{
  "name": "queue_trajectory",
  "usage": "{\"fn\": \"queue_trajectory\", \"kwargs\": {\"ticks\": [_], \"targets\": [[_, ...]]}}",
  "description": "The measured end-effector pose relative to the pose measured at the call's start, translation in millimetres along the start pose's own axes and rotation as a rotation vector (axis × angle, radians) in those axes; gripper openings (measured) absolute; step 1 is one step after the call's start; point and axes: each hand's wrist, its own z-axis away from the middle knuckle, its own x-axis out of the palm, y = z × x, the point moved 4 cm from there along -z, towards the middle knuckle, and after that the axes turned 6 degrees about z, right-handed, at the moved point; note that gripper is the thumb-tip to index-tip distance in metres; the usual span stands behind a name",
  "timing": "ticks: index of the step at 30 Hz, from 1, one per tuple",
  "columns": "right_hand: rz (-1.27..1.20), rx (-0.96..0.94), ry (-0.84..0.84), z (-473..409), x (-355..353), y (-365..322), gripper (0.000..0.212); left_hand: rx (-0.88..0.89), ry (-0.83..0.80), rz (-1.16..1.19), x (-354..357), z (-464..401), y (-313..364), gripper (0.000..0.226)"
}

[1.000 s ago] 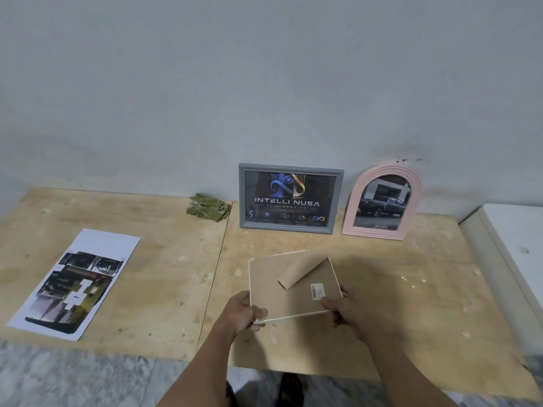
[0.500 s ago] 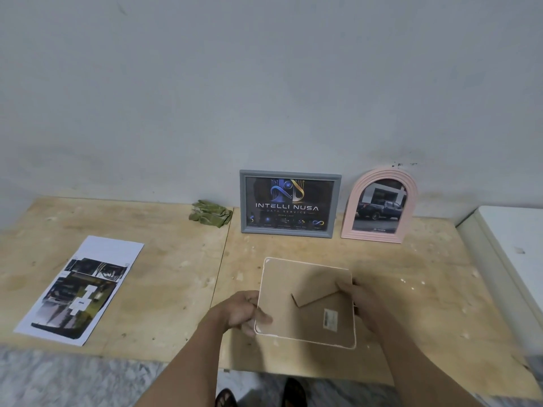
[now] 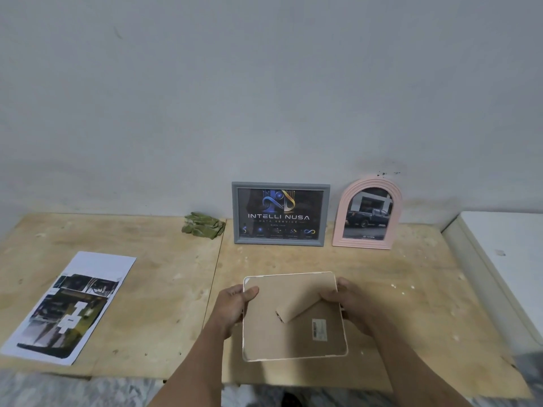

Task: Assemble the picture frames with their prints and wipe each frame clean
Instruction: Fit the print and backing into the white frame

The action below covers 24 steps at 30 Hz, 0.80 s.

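Cream frame (image 3: 293,327) held back-side up over the plywood table (image 3: 152,289), near its front edge. Brown backing board faces the camera. Long axis runs roughly 12 to 6 o'clock, with the top edge tilted slightly toward 1 o'clock. Fold-out stand (image 3: 302,309) on the back points from about 3 o'clock down toward 8 o'clock. Small label (image 3: 319,330) sits below the stand.

Left hand (image 3: 235,306) grips the frame's left edge at 9 o'clock, thumb over the upper left corner. Right hand (image 3: 349,304) grips the right edge at 3 o'clock, fingers curled on the backing by the stand's root. Frame lies between both hands.

At 12 o'clock, against the wall: grey frame (image 3: 280,214), pink arched frame (image 3: 367,212). Green cloth (image 3: 202,226) at 11 o'clock. Loose print (image 3: 70,306) at 9 o'clock, well apart.
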Motion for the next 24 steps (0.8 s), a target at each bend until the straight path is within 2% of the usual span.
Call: {"fn": "queue_trajectory", "kwargs": {"ticks": [4, 6, 8, 12, 15, 18, 20, 22, 24], "targets": [[-0.075, -0.094, -0.101, 7.2, 10.5, -27.6, 0.039, 0.056, 0.044, 0.075, -10.3, 0.5, 13.8, 0.013], [-0.066, -0.130, -0.175, 12.4, 19.3, -44.6, 0.040, 0.078, 0.058, 0.122, -19.2, 1.6, 22.7, 0.011], [-0.012, -0.177, -0.176, 18.0, 28.8, -62.8, 0.039, 0.089, 0.061, 0.156, -29.0, 3.4, 31.6, 0.013], [0.097, -0.293, 0.006, 28.5, 50.0, -94.9, 0.041, 0.136, 0.068, 0.202, -46.7, 12.2, 44.8, 0.015], [0.169, -0.355, 0.041, 34.9, 77.2, -111.5, 0.042, 0.192, 0.137, 0.219, -68.3, 19.4, 50.6, 0.013], [0.365, -0.518, 0.095, 46.3, 121.4, -135.0, 0.026, 0.190, 0.245, 0.173, -103.3, 28.3, 59.6, 0.016], [0.574, -0.654, 0.214, 60.3, 156.4, -149.7, 0.017, 0.159, 0.309, 0.151, -124.4, 41.0, 69.6, 0.029], [0.761, -0.810, 0.314, 75.1, 197.0, -157.1, 0.018, 0.144, 0.245, 0.176, -138.4, 57.2, 83.3, 0.041], [0.935, -0.984, 0.342, 88.8, 240.7, -155.7, 0.022, 0.141, 0.155, 0.173, -150.7, 69.1, 94.8, 0.046]]}}
